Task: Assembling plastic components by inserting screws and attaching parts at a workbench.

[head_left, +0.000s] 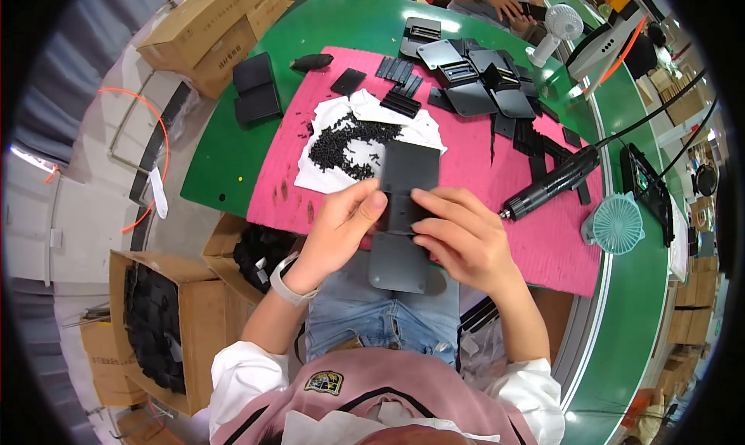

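Green table [221,154], pink mat [543,247]. Your left hand [341,220] and right hand [469,239] grip black jointed plate [400,210] over mat's near edge; if grip slips, plate could hit lap [334,313] or scatter black screws [332,148].

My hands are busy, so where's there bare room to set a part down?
On the pink mat: between the white cloth and electric screwdriver, and below the screwdriver, left of the teal fan. Also the green table, below two black panels. Crowded: upper right, under black plates; the cloth, under small black pieces.
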`<control>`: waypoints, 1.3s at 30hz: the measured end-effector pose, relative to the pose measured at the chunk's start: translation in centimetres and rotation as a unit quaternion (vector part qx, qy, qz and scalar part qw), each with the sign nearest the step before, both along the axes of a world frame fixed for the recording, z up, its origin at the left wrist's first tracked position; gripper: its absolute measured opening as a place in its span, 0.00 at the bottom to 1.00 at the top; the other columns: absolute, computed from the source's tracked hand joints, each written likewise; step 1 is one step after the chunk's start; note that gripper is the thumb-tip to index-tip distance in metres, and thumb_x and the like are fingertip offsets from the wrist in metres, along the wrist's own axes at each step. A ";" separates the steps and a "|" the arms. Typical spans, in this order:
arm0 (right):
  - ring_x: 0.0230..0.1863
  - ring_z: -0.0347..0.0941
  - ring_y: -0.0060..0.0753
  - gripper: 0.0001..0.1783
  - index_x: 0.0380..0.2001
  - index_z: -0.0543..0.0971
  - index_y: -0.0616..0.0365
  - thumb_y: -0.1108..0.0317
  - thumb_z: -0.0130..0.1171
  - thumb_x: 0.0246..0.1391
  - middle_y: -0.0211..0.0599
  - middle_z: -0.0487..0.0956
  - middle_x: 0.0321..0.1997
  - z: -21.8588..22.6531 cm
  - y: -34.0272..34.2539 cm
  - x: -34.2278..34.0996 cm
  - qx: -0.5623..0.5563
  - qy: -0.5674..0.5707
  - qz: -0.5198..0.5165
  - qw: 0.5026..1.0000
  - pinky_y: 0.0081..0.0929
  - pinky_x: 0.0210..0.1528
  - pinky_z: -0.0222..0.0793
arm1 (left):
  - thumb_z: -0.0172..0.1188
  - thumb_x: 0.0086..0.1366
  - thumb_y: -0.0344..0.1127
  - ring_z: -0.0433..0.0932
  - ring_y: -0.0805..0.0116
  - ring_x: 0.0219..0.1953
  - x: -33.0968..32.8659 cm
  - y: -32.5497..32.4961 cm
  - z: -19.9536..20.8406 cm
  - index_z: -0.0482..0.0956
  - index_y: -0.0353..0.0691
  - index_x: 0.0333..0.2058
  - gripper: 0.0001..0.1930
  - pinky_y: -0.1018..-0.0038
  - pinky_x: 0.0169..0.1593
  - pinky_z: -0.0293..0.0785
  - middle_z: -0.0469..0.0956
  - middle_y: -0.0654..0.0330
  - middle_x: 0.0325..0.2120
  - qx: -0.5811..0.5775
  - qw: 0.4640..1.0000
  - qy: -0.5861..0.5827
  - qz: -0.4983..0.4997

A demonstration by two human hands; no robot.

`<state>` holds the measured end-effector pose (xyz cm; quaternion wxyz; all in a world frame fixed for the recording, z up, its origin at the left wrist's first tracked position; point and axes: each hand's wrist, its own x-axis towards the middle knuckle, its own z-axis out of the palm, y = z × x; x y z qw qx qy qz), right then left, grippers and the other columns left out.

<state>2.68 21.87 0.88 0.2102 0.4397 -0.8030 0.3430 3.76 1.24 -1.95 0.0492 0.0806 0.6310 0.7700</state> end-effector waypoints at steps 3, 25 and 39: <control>0.40 0.75 0.47 0.13 0.28 0.78 0.63 0.78 0.67 0.32 0.44 0.78 0.44 -0.1 2.6 0.4 -0.007 -0.013 -0.073 0.997 0.35 0.39 0.74 | 0.60 0.59 0.36 0.75 0.68 0.29 -2.5 0.0 1.7 0.78 0.34 0.35 0.11 0.74 0.32 0.69 0.77 0.58 0.29 -0.336 0.900 0.215 0.174; 0.17 0.65 0.12 0.41 0.55 0.62 0.74 0.60 0.69 0.43 0.29 0.74 0.17 -0.8 11.9 -5.6 -0.160 -0.251 -0.514 0.805 0.14 0.18 0.59 | 0.54 0.56 0.26 0.73 0.51 0.31 -8.9 -2.0 0.1 0.70 0.35 0.26 0.03 0.62 0.34 0.69 0.71 0.52 0.27 -0.456 0.801 0.318 0.223; 0.19 0.68 0.25 0.30 0.49 0.67 0.72 0.72 0.62 0.40 0.35 0.71 0.20 6.9 4.0 -0.9 -0.432 -0.307 -0.097 0.843 0.22 0.24 0.66 | 0.58 0.60 0.26 0.69 0.82 0.18 -5.0 0.8 1.8 0.75 0.30 0.34 0.06 0.84 0.19 0.65 0.74 0.62 0.22 0.021 0.998 -0.031 -0.053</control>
